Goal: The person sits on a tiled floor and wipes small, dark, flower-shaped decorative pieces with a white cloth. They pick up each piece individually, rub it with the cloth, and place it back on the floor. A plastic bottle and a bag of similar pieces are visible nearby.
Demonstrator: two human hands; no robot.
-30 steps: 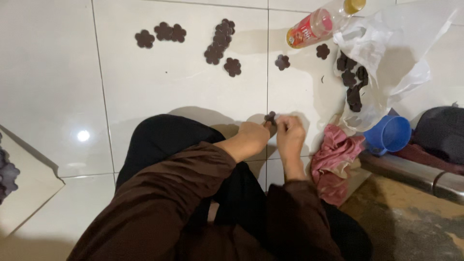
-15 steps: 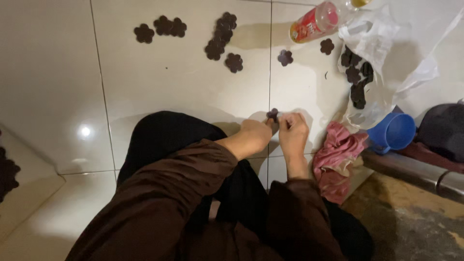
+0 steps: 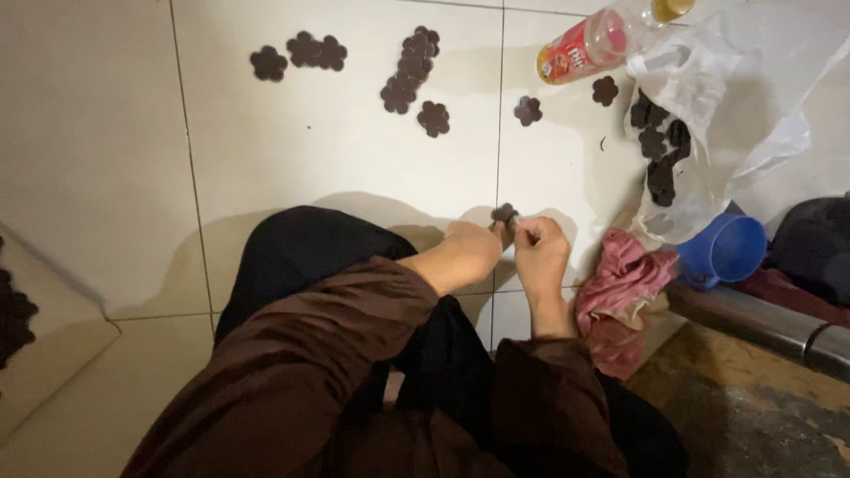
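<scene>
My left hand (image 3: 460,255) and my right hand (image 3: 540,257) meet over the white tiled floor (image 3: 336,150), both pinching one small dark flower-shaped piece (image 3: 505,212) between the fingertips. Both arms wear brown sleeves, and my knee in dark cloth lies just left of the hands. More dark flower-shaped pieces (image 3: 412,66) lie spread on the tiles farther away, some in an overlapping row. A clear plastic bag (image 3: 708,115) at the upper right holds several more of them.
A plastic bottle with a red label (image 3: 589,44) lies on its side at the top. A pink cloth (image 3: 620,283) sits right of my hands, with a blue cup (image 3: 722,250) and a dark bag (image 3: 810,248) beyond. A metal bar (image 3: 761,320) runs along the right.
Both hands stay together on the small dark piece with slight finger movement. The camera view has shifted slightly.
</scene>
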